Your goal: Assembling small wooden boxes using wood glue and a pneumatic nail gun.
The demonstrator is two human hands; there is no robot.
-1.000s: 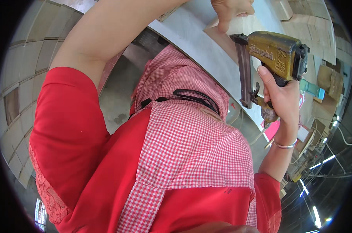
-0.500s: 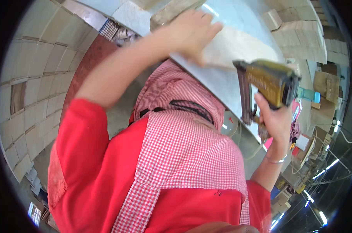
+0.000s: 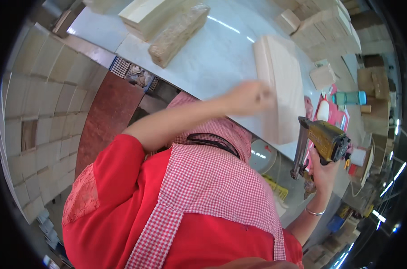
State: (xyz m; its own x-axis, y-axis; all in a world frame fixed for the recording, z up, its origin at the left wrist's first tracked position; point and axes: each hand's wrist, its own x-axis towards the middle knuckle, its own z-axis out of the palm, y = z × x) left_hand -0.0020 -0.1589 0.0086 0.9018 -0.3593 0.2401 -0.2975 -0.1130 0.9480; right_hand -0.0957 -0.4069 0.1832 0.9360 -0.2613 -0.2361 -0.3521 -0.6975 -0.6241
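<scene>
My right hand (image 3: 322, 172) is wrapped round the grip of a yellow and black nail gun (image 3: 325, 138), held up at the table's near right edge. A pale, long wooden box (image 3: 282, 83) lies on the pale table (image 3: 212, 67), just left of the nail gun. Beside the near left side of that box is my left hand (image 3: 253, 97), smeared by motion. Its fingers look partly curled, but whether they touch the box or hold anything small is unclear.
A film-wrapped brown bundle (image 3: 179, 36) and a stack of pale wooden pieces (image 3: 147, 18) sit at the table's far left. More wooden blocks (image 3: 324, 29) are stacked far right, near a teal bottle (image 3: 349, 97). Stacked boxes (image 3: 46, 116) rise along the left.
My left hand has gone from the wrapped bundle, rightward to beside the wooden box, which now lies turned along the table. The nail gun has moved lower and slightly right, away from the box.
</scene>
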